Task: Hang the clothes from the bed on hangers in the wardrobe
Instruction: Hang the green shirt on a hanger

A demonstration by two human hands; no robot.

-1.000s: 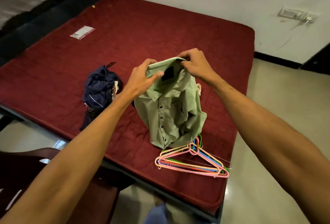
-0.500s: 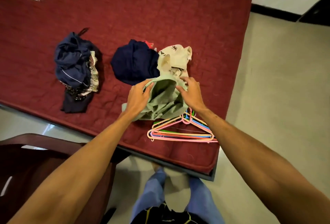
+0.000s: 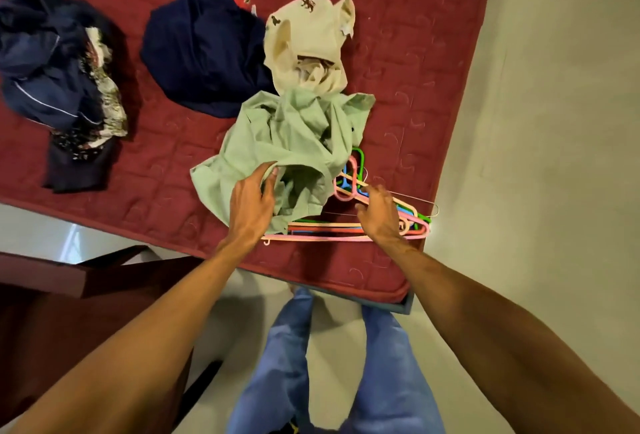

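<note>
**Holding the green shirt, reaching onto the hangers**

Pinching with the left hand [image 3: 252,203] a fold of the crumpled pale green button-up shirt [image 3: 294,135], thumb and curled fingers closing on the cloth at its near edge. Finding this shirt lying in a loose heap on the maroon quilted bed cover [image 3: 415,52], near the right front corner of the bed, and partly covering the stack of coloured plastic hangers [image 3: 325,231] just beside it.

Resting the right hand [image 3: 379,215] on top of that stack, back of the hand turned up, fingers bending down over the pink and cream hanger arms. Not being able to tell whether these fingers are closing round a hanger or only touching it, the fingertips being hidden. Noticing also a thin wire hanger [image 3: 417,199] sticking out from under the hand toward the right.

Showing, behind the green shirt and touching it, a cream garment with small dark animal prints [image 3: 311,35]. Showing, at the left of that, a bunched navy blue garment [image 3: 204,52], and well apart at the far left a pile of dark blue and patterned clothes [image 3: 59,80].

Standing at the foot of the bed in blue jeans [image 3: 284,347] on a pale tiled floor [image 3: 554,122], with a dark brown wooden chair [image 3: 69,312] at the lower left.
</note>
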